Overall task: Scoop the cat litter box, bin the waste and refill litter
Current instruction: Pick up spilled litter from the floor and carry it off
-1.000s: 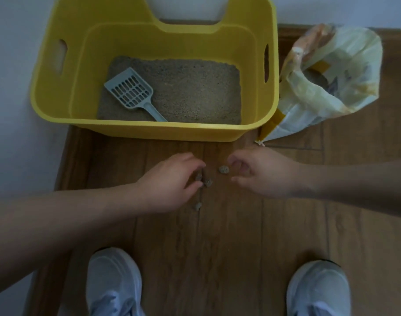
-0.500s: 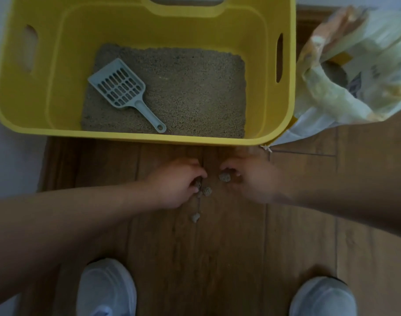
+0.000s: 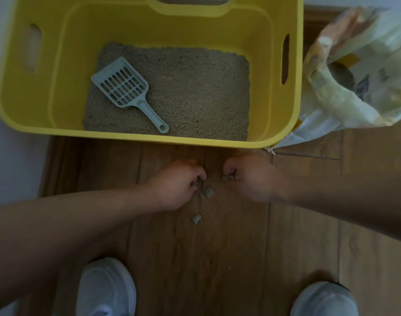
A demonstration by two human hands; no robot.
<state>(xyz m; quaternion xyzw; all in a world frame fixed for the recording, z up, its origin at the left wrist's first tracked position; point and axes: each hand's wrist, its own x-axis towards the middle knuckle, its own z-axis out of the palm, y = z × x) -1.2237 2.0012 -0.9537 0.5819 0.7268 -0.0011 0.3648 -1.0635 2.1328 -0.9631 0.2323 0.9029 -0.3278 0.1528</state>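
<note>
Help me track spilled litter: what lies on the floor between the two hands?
In the head view, two litter clumps lie on the wood floor between left hand and right hand.

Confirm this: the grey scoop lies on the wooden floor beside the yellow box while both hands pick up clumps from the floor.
Not quite. The head view shows the grey scoop lying inside the yellow box, on the litter, not on the wooden floor. The rest holds: the left hand and the right hand pick at clumps there.
</note>
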